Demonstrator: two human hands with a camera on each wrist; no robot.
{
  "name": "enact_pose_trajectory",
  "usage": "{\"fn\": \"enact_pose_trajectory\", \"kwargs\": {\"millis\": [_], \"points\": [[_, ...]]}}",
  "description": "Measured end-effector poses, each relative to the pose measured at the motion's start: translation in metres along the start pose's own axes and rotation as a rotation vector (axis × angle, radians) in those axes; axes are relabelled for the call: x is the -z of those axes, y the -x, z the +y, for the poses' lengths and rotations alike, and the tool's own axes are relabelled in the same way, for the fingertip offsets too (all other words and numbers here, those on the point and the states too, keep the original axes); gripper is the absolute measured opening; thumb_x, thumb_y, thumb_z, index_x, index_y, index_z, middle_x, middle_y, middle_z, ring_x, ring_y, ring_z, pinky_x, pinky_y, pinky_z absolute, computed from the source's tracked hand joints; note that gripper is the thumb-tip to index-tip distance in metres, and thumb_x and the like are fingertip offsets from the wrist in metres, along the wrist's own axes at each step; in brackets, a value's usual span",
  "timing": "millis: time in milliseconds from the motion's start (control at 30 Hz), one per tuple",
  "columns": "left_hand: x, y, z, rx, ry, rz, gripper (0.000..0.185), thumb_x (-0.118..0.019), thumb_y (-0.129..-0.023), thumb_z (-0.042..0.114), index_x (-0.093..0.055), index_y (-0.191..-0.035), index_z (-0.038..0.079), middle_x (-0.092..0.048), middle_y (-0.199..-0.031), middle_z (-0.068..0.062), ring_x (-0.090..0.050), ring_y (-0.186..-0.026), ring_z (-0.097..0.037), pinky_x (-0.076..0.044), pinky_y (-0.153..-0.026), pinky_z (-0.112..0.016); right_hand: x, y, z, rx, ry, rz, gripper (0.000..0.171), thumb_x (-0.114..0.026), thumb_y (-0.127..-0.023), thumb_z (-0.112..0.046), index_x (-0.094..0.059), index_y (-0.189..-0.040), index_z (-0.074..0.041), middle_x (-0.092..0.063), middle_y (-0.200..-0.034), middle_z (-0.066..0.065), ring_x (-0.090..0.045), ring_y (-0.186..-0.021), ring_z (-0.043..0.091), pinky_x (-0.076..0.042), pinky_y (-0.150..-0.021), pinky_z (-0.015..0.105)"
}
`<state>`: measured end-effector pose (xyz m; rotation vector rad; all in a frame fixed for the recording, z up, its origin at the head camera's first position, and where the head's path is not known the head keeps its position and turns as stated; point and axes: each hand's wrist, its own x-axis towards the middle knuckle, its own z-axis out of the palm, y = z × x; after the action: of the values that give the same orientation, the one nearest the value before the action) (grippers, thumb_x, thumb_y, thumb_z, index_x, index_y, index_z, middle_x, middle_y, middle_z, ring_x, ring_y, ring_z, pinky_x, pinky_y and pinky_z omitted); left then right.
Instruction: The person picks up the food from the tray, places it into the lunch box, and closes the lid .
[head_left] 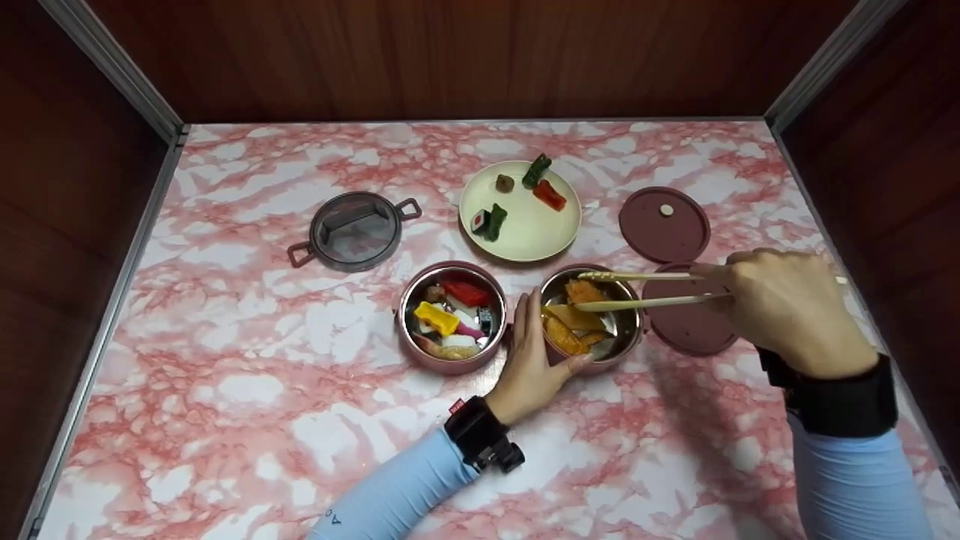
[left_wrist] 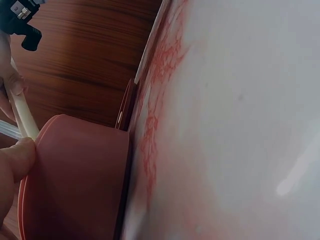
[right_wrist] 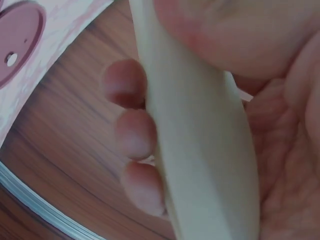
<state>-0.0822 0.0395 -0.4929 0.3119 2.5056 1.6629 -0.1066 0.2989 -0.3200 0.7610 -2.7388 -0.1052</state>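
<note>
While the left hand (head_left: 534, 358) cups the near wall of the right-hand pink bowl (head_left: 592, 319), thumb and fingers curled round it, the right hand (head_left: 787, 311) grips chopsticks (head_left: 645, 289), tips over the fried pieces (head_left: 574, 319) inside. Left of that grip: second bowl (head_left: 452, 316), filled. Beyond: cream plate (head_left: 520, 211), two lids (head_left: 664, 225), lidded pot (head_left: 354, 229).
</note>
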Motion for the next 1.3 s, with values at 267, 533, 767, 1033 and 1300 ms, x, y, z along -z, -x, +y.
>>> {"fn": "enact_pose_trajectory", "kwargs": {"millis": [267, 533, 767, 1033, 1300], "points": [[0.0, 0.0, 0.0, -0.001, -0.001, 0.002, 0.116, -0.078, -0.083, 0.04, 0.005, -0.159, 0.015, 0.002, -0.162, -0.024, -0.008, -0.147, -0.04, -0.018, -0.116, -0.053, 0.006, 0.006, 0.004, -0.049, -0.052, -0.054, 0.034, -0.08, -0.077, -0.018, -0.078, -0.111, -0.022, -0.062, -0.068, 0.002, -0.056, -0.05, 0.031, -0.037, -0.036, 0.049], [0.0, 0.0, 0.0, 0.008, 0.007, -0.003, 0.116, -0.078, -0.082, 0.041, 0.005, -0.16, 0.017, 0.003, -0.162, -0.023, -0.004, -0.148, -0.039, -0.016, -0.116, -0.054, 0.019, 0.012, 0.012, -0.084, -0.107, -0.047, 0.037, -0.083, -0.075, -0.02, -0.077, -0.111, -0.02, -0.067, -0.075, 0.002, -0.056, -0.051, 0.022, -0.038, -0.037, 0.046], [0.001, 0.0, -0.002, -0.022, 0.014, -0.002, 0.115, -0.077, -0.083, 0.042, 0.003, -0.159, 0.011, 0.003, -0.162, -0.025, -0.003, -0.148, -0.04, -0.015, -0.115, -0.056, 0.017, 0.014, 0.017, -0.159, -0.117, 0.029, 0.042, -0.086, -0.074, -0.028, -0.077, -0.113, -0.018, -0.066, -0.071, -0.002, -0.058, -0.052, 0.028, -0.034, -0.036, 0.045], [0.001, 0.0, -0.002, -0.006, 0.01, -0.008, 0.115, -0.078, -0.083, 0.041, 0.005, -0.159, 0.015, 0.003, -0.162, -0.024, -0.006, -0.147, -0.042, -0.017, -0.115, -0.056, -0.003, -0.001, 0.016, -0.268, -0.156, 0.008, 0.038, -0.083, -0.078, -0.031, -0.076, -0.115, -0.024, -0.068, -0.071, 0.001, -0.063, -0.063, 0.035, -0.034, -0.041, 0.051], [0.001, 0.001, 0.0, 0.005, 0.02, -0.008, 0.116, -0.078, -0.083, 0.041, 0.005, -0.16, 0.017, 0.004, -0.162, -0.022, -0.008, -0.147, -0.041, -0.019, -0.114, -0.055, -0.026, -0.042, 0.013, -0.292, -0.228, -0.024, 0.039, -0.08, -0.082, -0.026, -0.074, -0.119, -0.019, -0.071, -0.079, 0.008, -0.063, -0.066, 0.037, -0.039, -0.048, 0.054]]}}
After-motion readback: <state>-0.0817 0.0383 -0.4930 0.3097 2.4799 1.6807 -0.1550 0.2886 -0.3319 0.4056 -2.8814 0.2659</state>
